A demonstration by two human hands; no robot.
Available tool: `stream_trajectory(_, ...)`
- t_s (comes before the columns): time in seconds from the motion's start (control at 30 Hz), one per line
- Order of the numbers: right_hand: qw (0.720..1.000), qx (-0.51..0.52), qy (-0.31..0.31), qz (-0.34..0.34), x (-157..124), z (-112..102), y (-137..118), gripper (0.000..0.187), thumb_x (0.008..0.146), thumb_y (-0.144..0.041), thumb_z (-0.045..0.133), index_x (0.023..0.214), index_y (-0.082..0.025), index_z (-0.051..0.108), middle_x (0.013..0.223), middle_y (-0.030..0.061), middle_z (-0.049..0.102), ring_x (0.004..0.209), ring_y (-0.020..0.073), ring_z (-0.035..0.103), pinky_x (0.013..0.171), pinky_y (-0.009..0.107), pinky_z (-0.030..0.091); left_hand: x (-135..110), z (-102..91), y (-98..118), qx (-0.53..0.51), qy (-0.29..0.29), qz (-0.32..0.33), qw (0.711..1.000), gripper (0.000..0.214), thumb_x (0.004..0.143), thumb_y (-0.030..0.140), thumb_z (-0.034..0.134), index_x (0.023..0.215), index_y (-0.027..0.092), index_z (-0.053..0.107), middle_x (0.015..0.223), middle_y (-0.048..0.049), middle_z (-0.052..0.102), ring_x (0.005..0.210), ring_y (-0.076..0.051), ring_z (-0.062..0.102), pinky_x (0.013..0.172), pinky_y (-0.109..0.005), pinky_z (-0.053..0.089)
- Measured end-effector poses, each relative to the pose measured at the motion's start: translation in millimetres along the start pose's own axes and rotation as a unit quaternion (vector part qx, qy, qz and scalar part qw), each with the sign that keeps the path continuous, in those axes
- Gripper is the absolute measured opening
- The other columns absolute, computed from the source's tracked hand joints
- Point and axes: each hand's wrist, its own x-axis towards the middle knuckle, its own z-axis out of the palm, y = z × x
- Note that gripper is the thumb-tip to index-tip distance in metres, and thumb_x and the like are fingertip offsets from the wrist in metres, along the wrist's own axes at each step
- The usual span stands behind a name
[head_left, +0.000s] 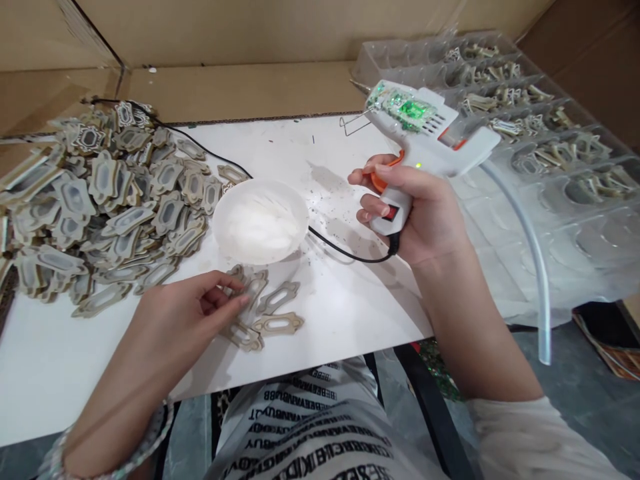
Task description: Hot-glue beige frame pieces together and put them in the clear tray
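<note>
My right hand [425, 213] grips a white glue gun [425, 130] by its handle, a finger on the orange trigger, nozzle pointing left above the white board [340, 293]. Its black cord [330, 243] runs across the board. My left hand [187, 310] rests on the board with its fingertips pinched on one of several small ornate frame-shaped pieces [273, 313] lying near the front edge. A white bowl [260, 220] sits just behind them.
A large heap of the same ornate pieces [105, 200] covers the board's left side. Clear plastic trays [540, 120] holding more pieces stand at the right. Brown cardboard walls [250, 40] rise behind. A clear glue stick [530, 247] trails from the gun.
</note>
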Motion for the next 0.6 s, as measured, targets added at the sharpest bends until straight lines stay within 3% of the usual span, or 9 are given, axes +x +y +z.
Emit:
stream_trajectory(0.13, 1.0, -0.013, 0.008, 0.005, 0.3, -0.1, -0.5, 0.027, 0.07, -0.028, 0.081, 0.073, -0.025, 0.054, 0.085, -0.0025, 0.068, 0.046, 0.007, 0.038, 0.045, 0.026, 0.042, -2.4, 0.6, -6.9, -0.025, 0.006, -0.002, 1.0, 0.038, 0.071, 0.063, 0.065, 0.084, 0.028, 0.073, 0.054, 0.0024, 0.066, 0.044, -0.017, 0.058, 0.042, -0.027, 0.041)
stream_trajectory(0.4, 1.0, -0.005, 0.002, 0.005, 0.3, 0.9, -0.7, 0.025, 0.074, -0.026, 0.078, 0.072, -0.024, 0.052, 0.082, -0.0039, 0.067, 0.044, 0.0049, 0.038, 0.046, 0.024, 0.042, -20.9, -6.0, -2.8, -0.034, 0.128, -0.01, 0.991, 0.029, 0.075, 0.062, 0.066, 0.076, 0.034, 0.073, 0.063, 0.0045, 0.071, 0.051, -0.016, 0.061, 0.043, -0.026, 0.043)
stream_trajectory(0.53, 1.0, 0.0, -0.01, -0.001, 0.8, -0.8, 0.0, 0.025, 0.075, -0.026, 0.078, 0.073, -0.024, 0.053, 0.083, -0.004, 0.067, 0.044, 0.0048, 0.038, 0.047, 0.024, 0.043, -23.8, 4.1, 11.5, -0.153, 0.082, -0.021, 0.985, 0.021, 0.078, 0.054, 0.073, 0.087, 0.036, 0.077, 0.08, 0.0017, 0.077, 0.069, -0.019, 0.07, 0.051, -0.026, 0.055)
stream_trajectory(0.6, 1.0, 0.005, -0.008, -0.002, 0.8, -1.2, 0.5, 0.024, 0.074, -0.026, 0.079, 0.074, -0.024, 0.055, 0.083, -0.0037, 0.067, 0.045, 0.0052, 0.039, 0.048, 0.025, 0.043, -20.3, 9.6, 17.2, -0.161, 0.053, -0.003, 0.985, 0.021, 0.08, 0.051, 0.072, 0.087, 0.033, 0.079, 0.085, -0.0009, 0.078, 0.074, -0.02, 0.071, 0.055, -0.027, 0.057)
